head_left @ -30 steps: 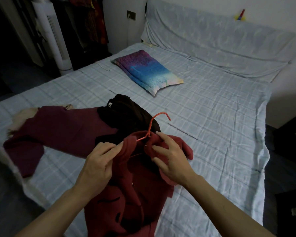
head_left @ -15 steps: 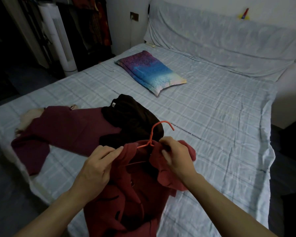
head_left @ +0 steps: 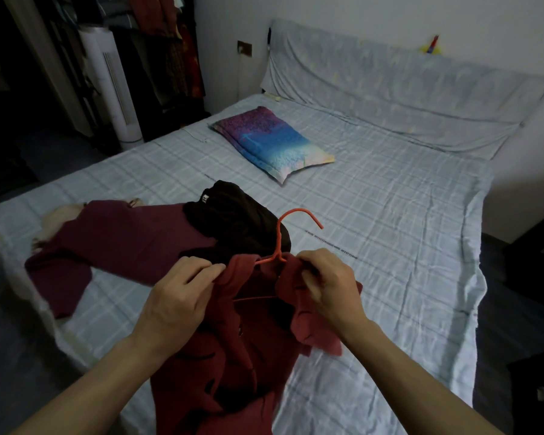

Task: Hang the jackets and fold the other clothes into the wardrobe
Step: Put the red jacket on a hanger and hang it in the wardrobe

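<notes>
A red jacket point(head_left: 233, 356) hangs in front of me over the near edge of the bed, with an orange wire hanger point(head_left: 278, 243) inside its neck and the hook sticking up. My left hand point(head_left: 179, 296) pinches the left side of the collar. On the right side, my right hand point(head_left: 327, 284) grips the collar next to the hanger's shoulder. Behind them on the bed lie a dark maroon garment point(head_left: 117, 243), spread flat, and a crumpled black garment point(head_left: 239, 218) partly on top of it.
The bed point(head_left: 390, 230) has a pale checked sheet, a colourful pillow point(head_left: 274, 142) near the head and a covered headboard point(head_left: 405, 95). At the back left stand a white tower fan point(head_left: 113, 89) and an open wardrobe point(head_left: 170, 48) with hanging clothes. Dark floor lies left and right.
My right hand has closed from open fingers onto the right collar by the hanger. The left hand keeps its pinch on the collar. The view has shifted slightly.
</notes>
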{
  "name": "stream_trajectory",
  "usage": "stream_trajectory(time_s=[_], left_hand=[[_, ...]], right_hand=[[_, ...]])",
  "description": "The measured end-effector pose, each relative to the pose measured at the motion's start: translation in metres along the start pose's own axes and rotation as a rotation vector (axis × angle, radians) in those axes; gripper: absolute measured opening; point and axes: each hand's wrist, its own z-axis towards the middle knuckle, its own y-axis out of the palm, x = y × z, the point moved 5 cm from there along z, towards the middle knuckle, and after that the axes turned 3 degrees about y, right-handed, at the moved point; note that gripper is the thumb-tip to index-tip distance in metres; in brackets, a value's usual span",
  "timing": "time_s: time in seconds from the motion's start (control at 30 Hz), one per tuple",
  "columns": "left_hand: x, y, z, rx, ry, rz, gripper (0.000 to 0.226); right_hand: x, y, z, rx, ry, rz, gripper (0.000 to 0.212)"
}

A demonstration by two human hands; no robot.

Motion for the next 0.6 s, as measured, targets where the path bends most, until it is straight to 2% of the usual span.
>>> stream_trajectory(time_s=[0.23,0.6], left_hand=[[0.06,-0.061,0.017,0.12,0.032,0.09,0.021],[0.156,-0.227,0.056,0.388,0.124,0.202,0.015]], right_hand=[[-0.049,-0.073,0.0,0.128,-0.117,0.102,0.02],[-0.183,-0.215,0.02,0.351,-0.36,0.113,0.018]])
